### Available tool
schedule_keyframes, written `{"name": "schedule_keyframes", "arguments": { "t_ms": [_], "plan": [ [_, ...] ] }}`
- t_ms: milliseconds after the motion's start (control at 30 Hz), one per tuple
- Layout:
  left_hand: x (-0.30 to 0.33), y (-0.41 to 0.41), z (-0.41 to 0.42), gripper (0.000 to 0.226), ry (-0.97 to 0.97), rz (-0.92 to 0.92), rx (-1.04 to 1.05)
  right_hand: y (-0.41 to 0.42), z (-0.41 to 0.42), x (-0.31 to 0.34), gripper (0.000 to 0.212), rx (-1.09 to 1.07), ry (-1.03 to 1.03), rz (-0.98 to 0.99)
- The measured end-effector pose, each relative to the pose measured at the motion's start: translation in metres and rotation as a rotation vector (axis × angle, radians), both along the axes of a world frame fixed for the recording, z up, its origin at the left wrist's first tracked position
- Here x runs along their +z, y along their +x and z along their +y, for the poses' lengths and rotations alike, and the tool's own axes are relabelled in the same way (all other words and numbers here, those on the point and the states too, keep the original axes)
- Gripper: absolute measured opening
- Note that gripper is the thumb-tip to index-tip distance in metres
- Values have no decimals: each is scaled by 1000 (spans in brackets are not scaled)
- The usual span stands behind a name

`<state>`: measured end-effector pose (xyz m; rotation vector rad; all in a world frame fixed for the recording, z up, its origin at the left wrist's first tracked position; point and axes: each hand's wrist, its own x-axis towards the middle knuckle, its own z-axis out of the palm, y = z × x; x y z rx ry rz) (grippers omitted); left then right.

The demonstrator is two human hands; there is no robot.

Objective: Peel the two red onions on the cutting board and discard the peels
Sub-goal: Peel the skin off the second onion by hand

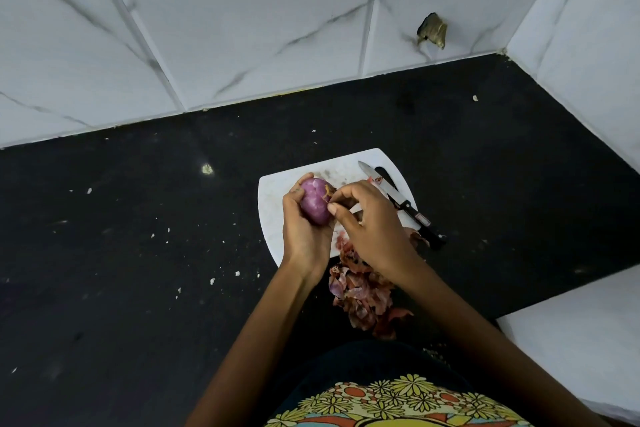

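- Purple and largely bare of dry skin, the red onion (314,202) sits in our left hand (302,222), raised over the near-left part of the white cutting board (277,198).
- Our left hand grips the onion from the left and from below; its fingers are curled round the bulb, and one fingertip shows over the top.
- Our right hand (367,218) meets the onion at its right end. Its thumb and fingers are drawn together in a pinch on a small yellowish scrap of skin (329,191) that clings there.
- We see only one onion; whether a second lies behind our hands, we cannot tell.
- Loose reddish peels (360,295) lie heaped at the near edge of the board and spill onto the black countertop (138,253), below our right wrist.
- One black-handled knife (398,201) lies along the right side of the board, blade tip pointing away from us, handle end over the board's edge.
- Pale crumbs are scattered across the countertop.
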<state>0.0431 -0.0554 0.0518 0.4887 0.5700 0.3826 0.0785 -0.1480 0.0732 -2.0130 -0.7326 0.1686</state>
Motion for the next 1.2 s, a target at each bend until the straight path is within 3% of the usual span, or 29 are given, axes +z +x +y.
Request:
{"name": "schedule_keyframes", "arguments": {
  "t_ms": [133, 200, 333, 467, 533, 667, 733, 1200],
  "plan": [
    [-4, -1, 0, 23, 160, 18, -38, 0, -1, -2, 12, 39, -61, 115],
    [-7, -2, -1, 24, 300, 35, -70, -1, -1, -1, 11, -9, -40, 305],
    [-9, -8, -1, 47, 665, 75, -243, 2, -2, 8, 16, -157, 183, 797],
    [-11, -7, 4, 39, 788, 105, -308, 9, -6, 19, 11, -207, 416, 941],
    [-9, -7, 4, 39, 773, 131, -317, 12, -9, 21, 11, -213, 392, 813],
    [-5, -7, 5, 45, 728, 151, -339, 19, -18, 17, 15, -46, 180, 193],
    [-5, -7, 5, 51, 763, 154, -363, 22, -21, 12, 24, 61, 124, 32],
    [-9, -9, 8, 47, 686, 124, -471, 28, -12, 4, 9, 86, 146, -273]
  ]
}}
